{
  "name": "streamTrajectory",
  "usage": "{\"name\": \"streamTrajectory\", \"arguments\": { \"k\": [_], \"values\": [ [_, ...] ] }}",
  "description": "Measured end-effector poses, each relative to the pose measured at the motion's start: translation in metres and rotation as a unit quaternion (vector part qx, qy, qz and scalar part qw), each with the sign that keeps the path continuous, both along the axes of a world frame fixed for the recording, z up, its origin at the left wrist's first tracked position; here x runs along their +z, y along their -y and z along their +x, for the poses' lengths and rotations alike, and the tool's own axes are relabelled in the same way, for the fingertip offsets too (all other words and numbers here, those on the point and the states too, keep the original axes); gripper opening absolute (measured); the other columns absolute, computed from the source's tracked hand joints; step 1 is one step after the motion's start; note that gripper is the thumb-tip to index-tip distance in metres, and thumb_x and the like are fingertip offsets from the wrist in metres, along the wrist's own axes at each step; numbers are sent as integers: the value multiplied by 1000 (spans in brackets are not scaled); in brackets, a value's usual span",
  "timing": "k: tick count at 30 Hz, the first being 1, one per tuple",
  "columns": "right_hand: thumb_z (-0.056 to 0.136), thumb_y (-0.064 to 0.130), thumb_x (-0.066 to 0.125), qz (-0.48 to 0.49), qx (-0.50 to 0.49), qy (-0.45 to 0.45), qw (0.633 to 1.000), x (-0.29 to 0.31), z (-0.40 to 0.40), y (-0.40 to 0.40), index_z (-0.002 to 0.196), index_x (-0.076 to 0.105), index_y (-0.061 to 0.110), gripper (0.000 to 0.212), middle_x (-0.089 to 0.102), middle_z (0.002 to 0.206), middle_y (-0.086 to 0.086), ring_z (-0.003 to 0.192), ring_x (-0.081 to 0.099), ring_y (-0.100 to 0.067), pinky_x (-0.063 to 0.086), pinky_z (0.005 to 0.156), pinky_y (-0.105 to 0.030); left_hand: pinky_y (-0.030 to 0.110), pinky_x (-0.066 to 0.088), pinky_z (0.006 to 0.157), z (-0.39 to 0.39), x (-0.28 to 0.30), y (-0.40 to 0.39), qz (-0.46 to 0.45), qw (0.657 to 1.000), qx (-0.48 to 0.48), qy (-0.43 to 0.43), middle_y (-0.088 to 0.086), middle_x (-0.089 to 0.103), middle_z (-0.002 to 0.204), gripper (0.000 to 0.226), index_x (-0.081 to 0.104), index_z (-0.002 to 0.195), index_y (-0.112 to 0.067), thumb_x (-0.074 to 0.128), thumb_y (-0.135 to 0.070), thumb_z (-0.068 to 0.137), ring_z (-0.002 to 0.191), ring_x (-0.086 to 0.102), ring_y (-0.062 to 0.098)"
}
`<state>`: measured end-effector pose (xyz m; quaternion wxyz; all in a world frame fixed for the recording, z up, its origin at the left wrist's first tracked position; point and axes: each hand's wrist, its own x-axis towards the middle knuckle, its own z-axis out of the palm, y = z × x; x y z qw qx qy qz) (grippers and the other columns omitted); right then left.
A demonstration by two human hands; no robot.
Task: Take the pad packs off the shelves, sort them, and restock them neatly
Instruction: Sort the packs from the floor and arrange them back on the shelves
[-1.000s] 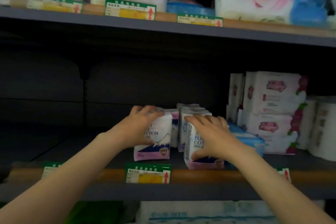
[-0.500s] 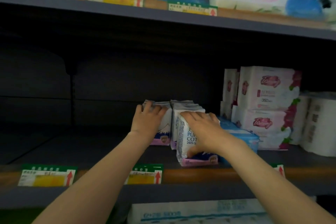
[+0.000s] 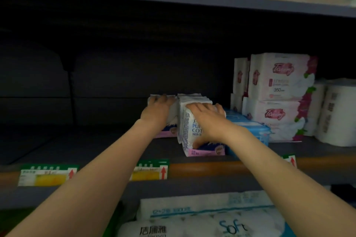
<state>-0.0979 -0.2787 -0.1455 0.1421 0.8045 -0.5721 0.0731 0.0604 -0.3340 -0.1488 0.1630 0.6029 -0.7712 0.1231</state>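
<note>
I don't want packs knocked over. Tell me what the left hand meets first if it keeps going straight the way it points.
The left hand already rests on the left cotton pad pack, pointing into the shelf. Past that pack, only the dark back panel shows; depth there is hard to judge.

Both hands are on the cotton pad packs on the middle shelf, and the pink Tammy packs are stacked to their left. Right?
Not quite: the head view shows the Tammy packs stacked to the right of the cotton pad packs. Both hands, left and right, are on those packs.
</note>
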Motion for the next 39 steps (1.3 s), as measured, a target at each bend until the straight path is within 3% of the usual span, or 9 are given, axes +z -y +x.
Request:
{"name": "streamTrajectory", "arguments": {
  "k": [3, 6, 8, 10, 17, 20, 24, 30, 39],
  "values": [
    [63, 46, 81, -18, 3, 10, 1000, -5, -1, -11, 149, 10, 22, 113, 18, 153, -1, 140, 17, -26, 4, 114, -51, 40, 39, 97, 3, -5, -51, -162, 978, -46, -123, 9, 38, 140, 58, 32, 141, -14, 54, -12, 87, 123, 36, 30],
    [71, 37, 77, -109, 16, 58, 992, -24, -4, -46, 150, 14, 19, 102, 17, 154, -7, 143, 10, -27, 1, 114, -52, 29, 39, 88, 4, -47, -122, -280, 901, -162, -290, 5, 51, 118, 39, 51, 123, -9, 52, -14, 84, 106, 43, 17],
    [70, 32, 74, -223, 58, 138, 963, -55, -12, -87, 141, 38, 9, 83, 36, 143, -19, 135, 30, -36, 18, 111, -55, 23, 35, 83, 3, -102, -168, -266, 877, -217, -335, 1, 51, 107, 35, 54, 113, -8, 47, -18, 80, 97, 42, 12],
    [71, 34, 63, -274, 80, 185, 940, -103, -23, -132, 124, 53, 4, 62, 52, 125, -21, 117, 48, -39, 36, 99, -50, 23, 33, 84, 0, -165, -201, -189, 893, -223, -343, 6, 54, 104, 35, 55, 109, -6, 45, -18, 78, 97, 43, 15],
    [76, 22, 70, 41, -27, 174, 983, -300, -55, -197, 122, 52, 3, 52, 51, 118, -21, 111, 48, -40, 36, 93, -43, 44, 44, 81, -6, -347, -266, 118, 959, -135, -220, 17, 56, 106, 43, 56, 111, -5, 43, -25, 75, 96, 52, 38],
    [85, 26, 66, 289, -33, 96, 952, -384, -45, -230, 132, 45, 12, 54, 45, 131, -11, 121, 41, -30, 33, 98, -36, 38, 31, 94, -10, -400, -300, 285, 950, -96, -78, 7, 44, 129, 46, 43, 130, -16, 51, -29, 87, 119, 40, 29],
    [92, 23, 56, 478, 53, 24, 877, -470, -21, -279, 128, 52, 18, 36, 43, 136, -6, 126, 37, -25, 33, 101, -34, 36, 26, 101, -6, -452, -340, 405, 904, -132, 37, 5, 37, 135, 40, 42, 130, -18, 46, -29, 92, 125, 33, 26],
    [84, 26, 67, 490, 51, 7, 870, -526, -15, -297, 138, 38, 26, 61, 8, 156, -4, 142, 7, -31, 19, 112, -45, 36, 24, 102, 20, -492, -366, 467, 872, -140, 50, 2, 37, 137, 42, 42, 134, -22, 47, -33, 94, 127, 34, 24],
    [76, 25, 74, 480, -35, 87, 872, -540, -18, -259, 99, 34, 24, 46, 48, 121, -7, 111, 42, -26, 44, 86, -37, 38, 24, 106, -7, -514, -378, 488, 848, -201, 53, 3, 34, 139, 59, 36, 137, -22, 56, -46, 88, 128, 32, 23]
  ]
}}
